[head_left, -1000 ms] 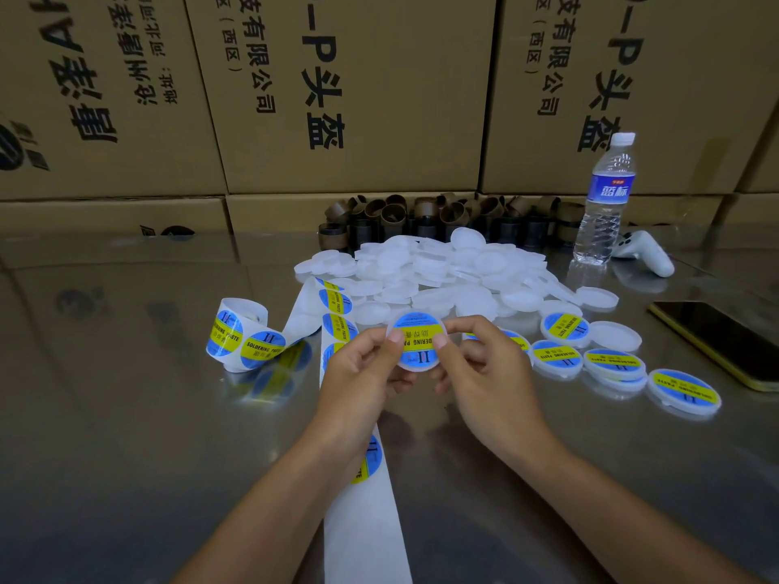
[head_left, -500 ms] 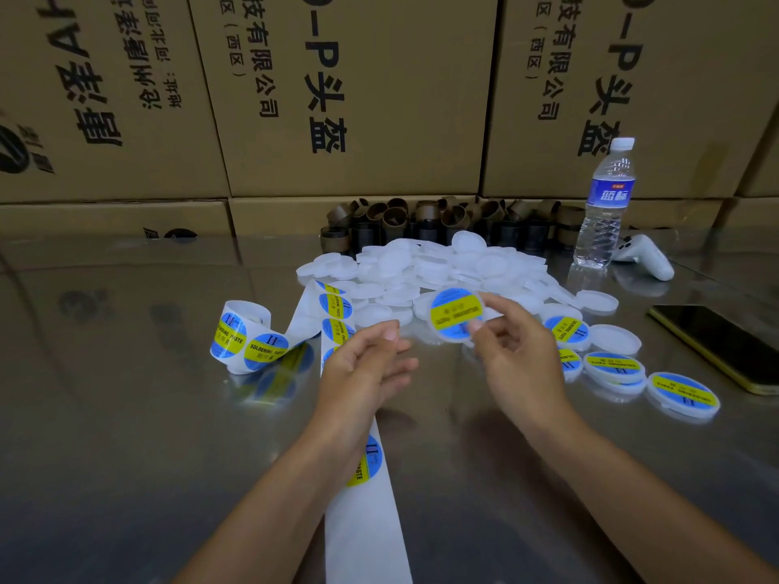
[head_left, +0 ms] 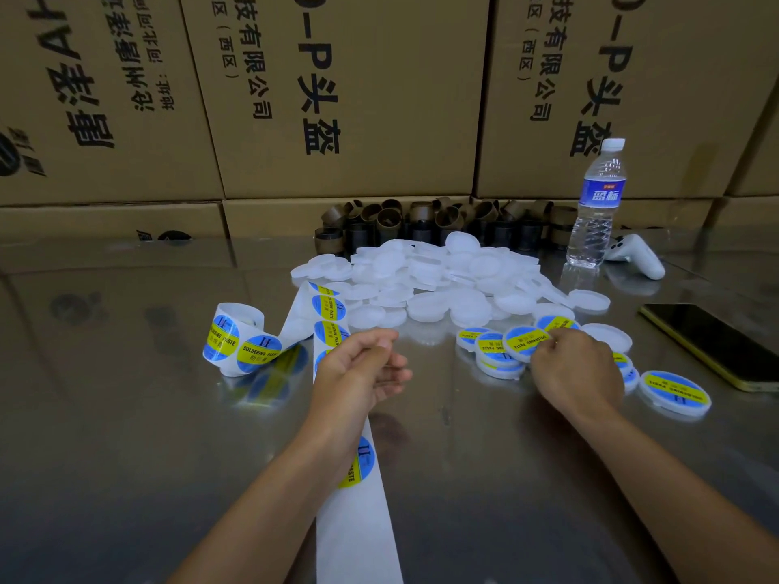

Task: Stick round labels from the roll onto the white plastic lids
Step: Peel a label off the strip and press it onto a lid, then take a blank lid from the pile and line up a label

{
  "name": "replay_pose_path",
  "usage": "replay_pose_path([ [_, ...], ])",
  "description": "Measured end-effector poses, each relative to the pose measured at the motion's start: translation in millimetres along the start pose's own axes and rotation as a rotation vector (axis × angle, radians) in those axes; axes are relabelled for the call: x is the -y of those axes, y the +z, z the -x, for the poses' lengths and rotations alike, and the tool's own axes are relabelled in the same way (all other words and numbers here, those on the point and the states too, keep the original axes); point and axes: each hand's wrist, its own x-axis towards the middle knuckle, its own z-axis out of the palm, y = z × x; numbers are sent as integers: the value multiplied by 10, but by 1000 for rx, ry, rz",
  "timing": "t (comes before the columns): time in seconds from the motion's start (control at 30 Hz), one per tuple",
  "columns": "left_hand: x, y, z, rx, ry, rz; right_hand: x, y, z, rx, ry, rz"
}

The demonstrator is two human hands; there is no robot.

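right hand [head_left: 577, 373] pinches labelled lid [head_left: 522, 342] at its edge over the finished stack [head_left: 491, 351] | left hand [head_left: 362, 368] loosely curled, empty, above label strip [head_left: 333, 326] | I judge blank lids [head_left: 442, 284] light, stiff, slick: grip edges

Worktop [head_left: 126, 415]: polished sheet metal, smooth and mirror-like, reflecting the boxes behind. Loose lids [head_left: 425, 284]: frosted, translucent white plastic, matt. Labelled lid [head_left: 522, 342], pinched in my right fingers [head_left: 558, 342]: glossy printed face in blue and yellow. Label roll [head_left: 240, 343]: slick white backing paper with a faint sheen. Boxes [head_left: 358, 99]: matt brown cardboard. Water bottle [head_left: 596, 212]: clear, ribbed plastic. Phone [head_left: 712, 343]: glossy black screen.
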Motion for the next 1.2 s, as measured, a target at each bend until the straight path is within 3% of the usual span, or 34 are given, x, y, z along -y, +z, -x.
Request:
replay_pose_path([
  [0.13,0,9,3,-1,-2,-12,14,0,5,-7,-25,24],
  [0.27,-4,17,8,-9,-8,-14,61,-41,15,-106,-32,-175],
  [0.43,-7,25,16,-24,-27,7,270,8,18,-61,-229,-350],
  [0.87,27,20,-25,4,-4,15,585,417,-660,152,-307,248],
  [1.2,46,-11,-44,-7,-9,11,552,345,-627,118,-273,29],
])
